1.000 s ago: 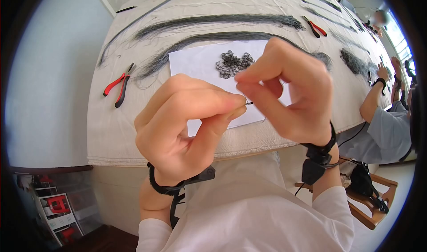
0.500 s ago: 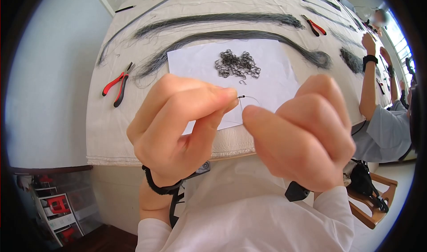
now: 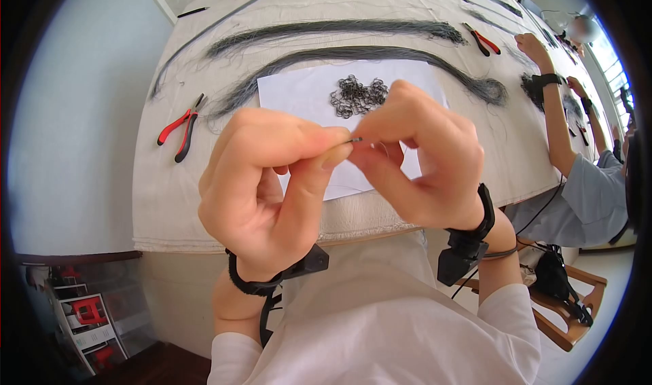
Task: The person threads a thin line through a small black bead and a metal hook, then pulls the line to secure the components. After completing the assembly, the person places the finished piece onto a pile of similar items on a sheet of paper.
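My left hand (image 3: 265, 181) is closed in a pinch on a small dark hook (image 3: 355, 140), whose end sticks out past the thumb and forefinger. My right hand (image 3: 431, 157) meets it from the right, thumb and forefinger pinched at the hook's tip. A thin, pale line (image 3: 387, 149) loops by the right fingers; how it runs between the fingertips is hidden. Both hands are above a white paper sheet (image 3: 292, 89). On the sheet, behind my right fingers, lies a pile of small dark hooks (image 3: 354, 98), partly covered by that hand.
Red-and-black pliers (image 3: 182, 128) lie at left, and a second pair of pliers (image 3: 482, 40) at the back right. Bundles of grey line (image 3: 326, 53) stretch across the cloth-covered table (image 3: 176, 208). At the right, another person's arm (image 3: 558, 123) reaches over the table.
My right hand has moved left and up from beside the line to the hook's tip. My left hand shifted slightly. The other person's hand at right has moved left and up.
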